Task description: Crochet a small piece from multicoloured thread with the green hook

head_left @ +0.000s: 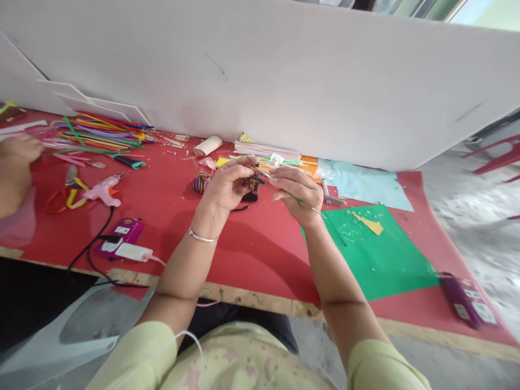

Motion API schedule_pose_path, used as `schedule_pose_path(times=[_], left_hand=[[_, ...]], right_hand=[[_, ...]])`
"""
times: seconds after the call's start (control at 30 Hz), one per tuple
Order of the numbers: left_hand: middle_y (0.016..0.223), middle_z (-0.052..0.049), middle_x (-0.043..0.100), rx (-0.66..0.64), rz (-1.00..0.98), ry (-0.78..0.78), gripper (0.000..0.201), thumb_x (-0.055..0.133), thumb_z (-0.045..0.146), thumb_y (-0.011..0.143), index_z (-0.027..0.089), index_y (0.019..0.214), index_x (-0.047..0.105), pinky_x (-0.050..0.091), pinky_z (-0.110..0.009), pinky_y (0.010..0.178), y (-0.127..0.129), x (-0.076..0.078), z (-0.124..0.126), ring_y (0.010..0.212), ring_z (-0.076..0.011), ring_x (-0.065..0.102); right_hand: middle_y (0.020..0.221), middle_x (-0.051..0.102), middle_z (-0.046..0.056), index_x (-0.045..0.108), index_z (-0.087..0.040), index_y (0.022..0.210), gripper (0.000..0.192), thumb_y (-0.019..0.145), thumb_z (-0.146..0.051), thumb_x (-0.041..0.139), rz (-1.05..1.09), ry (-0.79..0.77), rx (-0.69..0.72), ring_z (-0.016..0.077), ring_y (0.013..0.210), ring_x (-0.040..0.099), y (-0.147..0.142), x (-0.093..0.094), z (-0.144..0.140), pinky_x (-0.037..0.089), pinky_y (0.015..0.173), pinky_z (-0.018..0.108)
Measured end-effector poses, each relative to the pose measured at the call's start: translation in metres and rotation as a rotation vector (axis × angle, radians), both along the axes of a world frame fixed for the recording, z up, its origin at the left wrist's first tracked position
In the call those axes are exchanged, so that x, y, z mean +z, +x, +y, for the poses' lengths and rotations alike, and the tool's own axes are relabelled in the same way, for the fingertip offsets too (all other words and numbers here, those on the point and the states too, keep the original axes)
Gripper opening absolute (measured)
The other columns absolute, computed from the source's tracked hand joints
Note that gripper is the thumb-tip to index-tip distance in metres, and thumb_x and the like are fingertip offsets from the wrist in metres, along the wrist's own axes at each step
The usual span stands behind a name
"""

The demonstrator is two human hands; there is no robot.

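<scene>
My left hand (227, 187) is closed on a small piece of dark multicoloured yarn work (255, 181), held up above the table. My right hand (298, 192) grips a thin metal needle or hook (265, 174). Its silver tip meets the yarn, and its shaft comes out behind the palm. Whether the tip has a hook is too small to tell. A ball of the same striped yarn (200, 183) lies just left of my left hand. Below the yarn work sits a dark object (249, 196), partly hidden.
On the red table (252, 254) are a pink glue gun (103, 190), pliers (72, 176), purple power strips (125, 232), pipe cleaners (108, 132), a cardboard tube (208, 145) and a green sheet (377, 265). A white board (260, 70) stands behind. Another person's arm (14, 173) rests at left.
</scene>
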State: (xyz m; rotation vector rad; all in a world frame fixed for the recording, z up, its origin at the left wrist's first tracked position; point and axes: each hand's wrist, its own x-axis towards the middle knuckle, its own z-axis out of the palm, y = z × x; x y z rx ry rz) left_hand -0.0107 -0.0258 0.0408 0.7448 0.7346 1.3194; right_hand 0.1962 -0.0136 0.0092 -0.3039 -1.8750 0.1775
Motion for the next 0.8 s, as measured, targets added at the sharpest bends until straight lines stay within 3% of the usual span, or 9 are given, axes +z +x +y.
schedule_pose_path(times=[0.27, 0.43, 0.57, 0.8], left_hand=[[0.07, 0.0, 0.073, -0.04, -0.01, 0.035, 0.026, 0.078, 0.011, 0.062, 0.015, 0.088, 0.078, 0.05, -0.019, 0.052, 0.001, 0.002, -0.002, 0.058, -0.0097, 0.065], [0.074, 0.002, 0.074, -0.025, -0.054, 0.018, 0.027, 0.081, 0.011, 0.066, 0.019, 0.091, 0.076, 0.048, -0.017, 0.053, 0.011, 0.0, -0.002, 0.059, -0.0078, 0.066], [0.073, 0.005, 0.073, -0.022, -0.103, 0.005, 0.036, 0.082, 0.012, 0.069, 0.022, 0.104, 0.079, 0.045, -0.017, 0.05, 0.02, -0.004, -0.004, 0.055, -0.0061, 0.062], [0.077, 0.004, 0.074, -0.006, -0.114, 0.018, 0.035, 0.083, 0.013, 0.07, 0.022, 0.104, 0.08, 0.046, -0.018, 0.052, 0.024, -0.007, -0.005, 0.057, -0.0063, 0.061]], right_hand=[[0.118, 0.085, 0.002, 0.078, -0.039, 0.131, 0.035, 0.096, -0.041, 0.078, 0.027, -0.032, -0.021, 0.0238, 0.115, 0.082, 0.002, 0.002, -0.002, 0.069, 0.101, 0.043], [0.122, 0.083, 0.006, 0.074, -0.034, 0.137, 0.04, 0.097, -0.035, 0.077, 0.096, 0.084, -0.093, 0.0241, 0.117, 0.081, -0.009, -0.007, -0.003, 0.068, 0.103, 0.043], [0.121, 0.082, 0.007, 0.071, -0.035, 0.141, 0.044, 0.097, -0.033, 0.077, 0.077, 0.192, -0.186, 0.0285, 0.12, 0.08, -0.013, -0.014, -0.001, 0.069, 0.103, 0.05], [0.119, 0.081, 0.006, 0.07, -0.037, 0.143, 0.045, 0.098, -0.034, 0.076, 0.112, 0.223, -0.216, 0.0296, 0.121, 0.079, -0.016, -0.02, 0.0, 0.069, 0.102, 0.052]])
